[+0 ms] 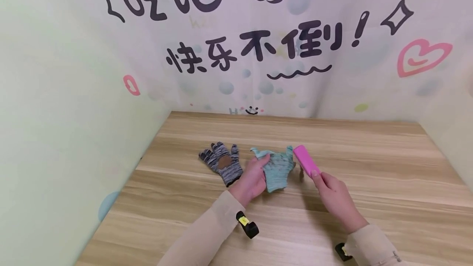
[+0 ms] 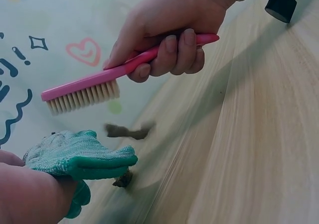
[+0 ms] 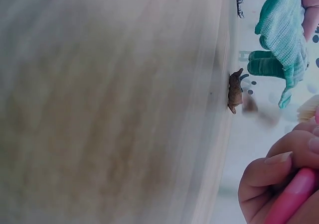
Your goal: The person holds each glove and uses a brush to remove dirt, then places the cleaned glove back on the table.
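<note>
two hands are at work, apart from each other. the left hand (image 1: 253,177) pinches the teal glove (image 1: 278,171), thumb on top, and holds it raised between the two hands; the fingers beneath it are mostly hidden. the right hand (image 1: 334,196) grips the one pink brush (image 2: 92,86) by its handle. its bristles (image 2: 84,99) point down above the teal glove, a gap between them; from the head they are out of sight, and the right wrist view cuts them off at the edge.

there are two gloves in all: the second, the grey glove (image 1: 226,171) with one brown patch (image 1: 224,161), lies on the worktop (image 1: 406,184) just beyond the left wrist. whether they touch cannot be told.

at least two brown scraps show between the hands: one crumpled scrap (image 3: 235,92) on the worktop, and one blurred scrap (image 2: 128,130) in the air, its shape hard to make out.
</note>
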{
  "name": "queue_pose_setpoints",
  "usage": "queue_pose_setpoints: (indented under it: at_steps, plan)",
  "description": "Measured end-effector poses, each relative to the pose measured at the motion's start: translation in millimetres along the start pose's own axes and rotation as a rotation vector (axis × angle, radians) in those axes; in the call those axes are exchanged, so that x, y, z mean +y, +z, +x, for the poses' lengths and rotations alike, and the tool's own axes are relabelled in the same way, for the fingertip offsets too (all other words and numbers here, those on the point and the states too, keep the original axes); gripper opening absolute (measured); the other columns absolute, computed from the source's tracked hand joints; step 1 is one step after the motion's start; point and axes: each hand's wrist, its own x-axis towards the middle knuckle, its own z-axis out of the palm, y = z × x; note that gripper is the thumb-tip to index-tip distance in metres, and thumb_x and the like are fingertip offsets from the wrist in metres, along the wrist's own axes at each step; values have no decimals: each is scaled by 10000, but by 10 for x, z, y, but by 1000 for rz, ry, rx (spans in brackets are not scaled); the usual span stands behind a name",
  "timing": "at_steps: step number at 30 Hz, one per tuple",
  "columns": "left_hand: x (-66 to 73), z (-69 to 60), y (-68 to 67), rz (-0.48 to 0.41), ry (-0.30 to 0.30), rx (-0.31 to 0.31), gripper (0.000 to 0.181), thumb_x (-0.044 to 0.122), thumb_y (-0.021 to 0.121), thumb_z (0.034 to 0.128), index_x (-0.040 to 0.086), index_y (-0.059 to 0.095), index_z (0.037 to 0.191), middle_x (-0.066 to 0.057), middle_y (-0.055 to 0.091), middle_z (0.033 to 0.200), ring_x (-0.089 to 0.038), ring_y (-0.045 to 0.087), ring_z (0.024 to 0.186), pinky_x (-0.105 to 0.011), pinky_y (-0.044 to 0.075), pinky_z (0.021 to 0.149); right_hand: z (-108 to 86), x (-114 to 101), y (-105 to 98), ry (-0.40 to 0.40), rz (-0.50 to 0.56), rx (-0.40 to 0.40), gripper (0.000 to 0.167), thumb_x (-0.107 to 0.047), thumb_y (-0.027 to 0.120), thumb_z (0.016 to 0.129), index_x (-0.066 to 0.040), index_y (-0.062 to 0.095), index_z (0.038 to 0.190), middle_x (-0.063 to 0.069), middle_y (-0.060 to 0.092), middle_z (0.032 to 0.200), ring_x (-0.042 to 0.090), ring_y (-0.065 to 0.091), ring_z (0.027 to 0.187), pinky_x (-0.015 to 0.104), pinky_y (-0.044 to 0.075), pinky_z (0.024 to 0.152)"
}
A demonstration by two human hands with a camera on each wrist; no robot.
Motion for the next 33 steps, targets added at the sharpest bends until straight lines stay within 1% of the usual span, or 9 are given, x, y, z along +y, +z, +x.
queue_pose_setpoints:
  at_steps: [3,7,11,15,19,23,28,31,33]
  plan:
    - [19,16,-39,-2,-7,-2,454,205,430,1090,55,279,1492,-209,432,1551,-325,392,1466,-457,350,1221,1,3,-4,-23,-15,25,606,-531,352,1071,12,620,1062,39,433,704,169,410,627,273,373,511]
    - [46,42,-88,12,-5,-2,473,204,425,1090,25,296,1508,-208,458,1535,-327,412,1455,-457,365,1212,3,15,-5,-40,-26,48,573,-519,374,1070,-2,609,992,39,444,699,169,418,624,272,378,513]
    - [80,58,-127,27,-1,14,464,215,447,1084,30,332,1494,-180,485,1520,-310,426,1448,-447,370,1211,3,18,-8,-41,-24,53,570,-522,378,1069,-9,600,954,33,436,680,167,415,610,274,377,504]
    - [104,96,-177,46,-3,9,422,208,469,1076,37,384,1452,-162,505,1502,-290,441,1438,-429,368,1214,6,29,-7,-43,-24,50,567,-519,380,1069,-13,599,934,29,436,680,159,414,603,271,379,492]
    - [126,154,-227,93,-4,18,423,190,491,1060,39,412,1447,-166,521,1489,-295,471,1415,-427,387,1201,7,41,-5,-34,-23,39,574,-531,375,1066,-16,593,938,27,428,682,153,411,593,268,375,480]
    - [152,214,-272,134,-12,30,412,182,463,1067,69,418,1462,-166,522,1489,-307,481,1404,-447,400,1189,3,41,-4,-26,-21,32,580,-539,371,1065,-16,592,947,26,430,681,153,412,590,267,373,478]
    - [181,288,-321,155,-27,-6,435,197,406,1089,124,393,1517,-148,515,1501,-315,475,1409,-484,393,1189,-6,36,-2,-24,-16,25,573,-530,375,1067,-10,596,973,33,439,688,159,420,602,268,380,491]
    - [202,341,-339,164,-34,-26,440,201,389,1096,127,383,1529,-146,512,1503,-315,473,1411,-489,392,1190,-9,35,0,-17,-11,15,574,-531,372,1067,-8,599,999,37,441,693,162,422,607,270,382,493]
    - [216,379,-347,168,-39,-26,446,188,391,1094,122,376,1534,-144,506,1510,-312,468,1416,-481,390,1193,-8,34,2,-15,-9,11,570,-525,373,1069,-5,598,1003,36,443,692,160,423,603,269,385,491]
